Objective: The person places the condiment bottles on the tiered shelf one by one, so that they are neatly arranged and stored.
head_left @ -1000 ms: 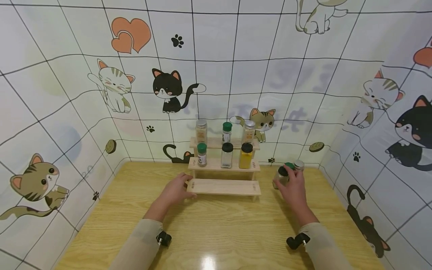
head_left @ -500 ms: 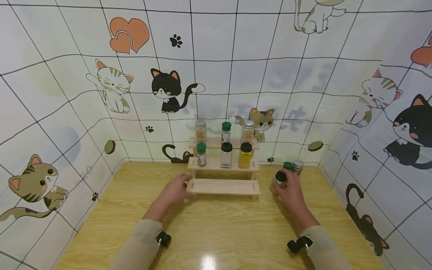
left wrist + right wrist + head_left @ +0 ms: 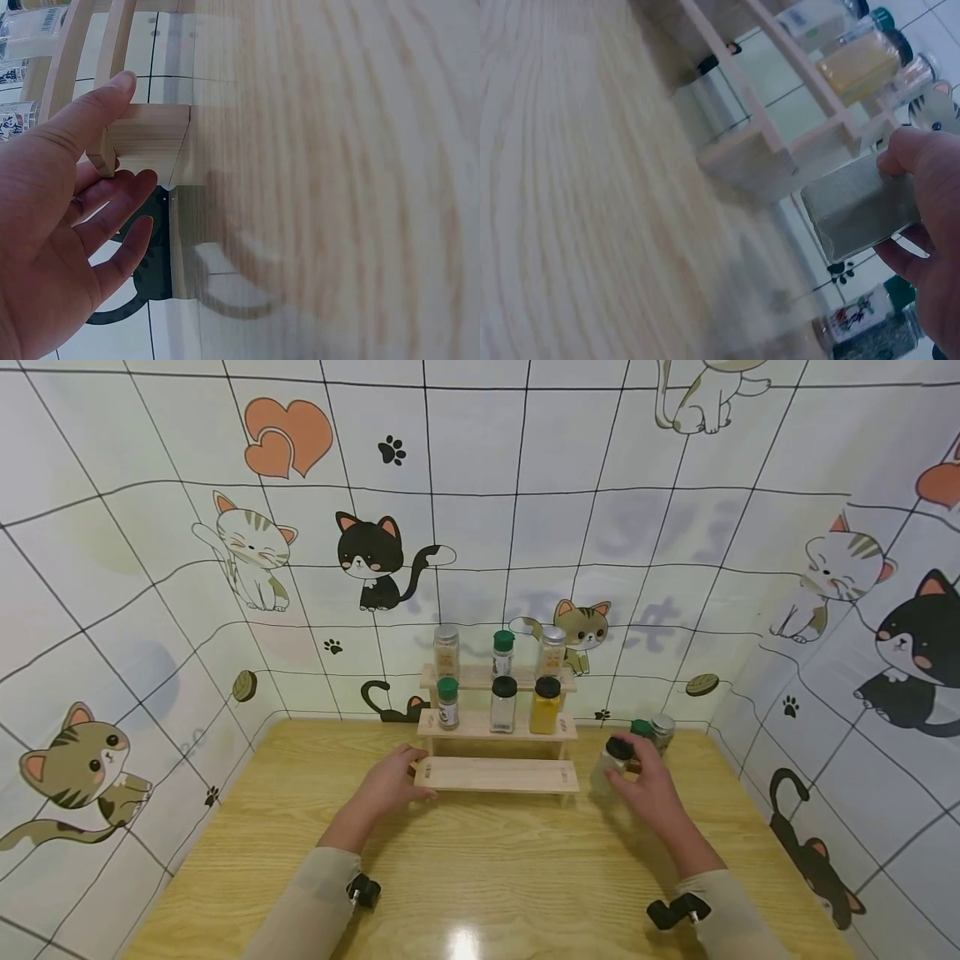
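Note:
A three-tier wooden spice rack stands near the back of the table, its lowest shelf bare. My left hand holds the left end of that shelf; the left wrist view shows the thumb and a finger on either side of the board. To the right of the rack, my right hand grips a black-capped glass spice jar, raised off the table and slightly tilted. Its flat base faces the right wrist camera; the contents look greyish.
The middle shelf bears a green-capped bottle, a clear black-capped jar and a yellow-filled jar. Several shakers stand on the top shelf. Behind my right hand are a green-capped bottle and a silver-capped shaker. A cat-print wall covering surrounds the table.
My right hand has lifted the black-capped spice jar and drawn it slightly left, away from the two behind. My left hand has stayed on the rack.

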The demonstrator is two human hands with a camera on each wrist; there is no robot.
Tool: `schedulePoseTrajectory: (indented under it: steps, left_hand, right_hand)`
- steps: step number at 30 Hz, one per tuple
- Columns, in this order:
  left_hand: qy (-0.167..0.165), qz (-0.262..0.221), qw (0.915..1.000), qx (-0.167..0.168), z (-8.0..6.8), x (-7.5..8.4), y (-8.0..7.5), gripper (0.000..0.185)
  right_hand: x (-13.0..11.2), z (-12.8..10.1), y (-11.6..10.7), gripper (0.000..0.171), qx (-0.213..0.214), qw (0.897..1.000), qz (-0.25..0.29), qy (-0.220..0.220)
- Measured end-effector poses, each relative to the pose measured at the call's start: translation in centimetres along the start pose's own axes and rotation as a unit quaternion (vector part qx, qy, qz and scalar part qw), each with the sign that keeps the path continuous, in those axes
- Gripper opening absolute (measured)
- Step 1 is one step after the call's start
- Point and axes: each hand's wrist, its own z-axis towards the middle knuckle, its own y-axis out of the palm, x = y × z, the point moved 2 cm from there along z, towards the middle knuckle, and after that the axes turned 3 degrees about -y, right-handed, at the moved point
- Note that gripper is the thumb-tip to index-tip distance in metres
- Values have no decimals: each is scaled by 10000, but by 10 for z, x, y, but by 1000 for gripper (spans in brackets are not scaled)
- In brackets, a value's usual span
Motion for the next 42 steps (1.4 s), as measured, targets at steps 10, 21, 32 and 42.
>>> schedulePoseTrajectory:
  steps: [10,21,32,42]
  left_hand:
    - [6,-9,10000,-3,-2,0,-3,81]
    - [-87,-25,9999,-126,0,2,-6,80]
    - [61,130,9996,-239,6,1,-5,81]
    - [174,302,9992,-210,9,-4,-3,80]
  right_hand:
    - [-51,15,10,64,-442,9965,690,-133]
    - [-83,33,48,61,-942,9882,823,-879]
    - [-109,53,92,62,-1370,9769,1260,-1048]
    - [-156,65,113,58,-1529,9671,1531,-1336]
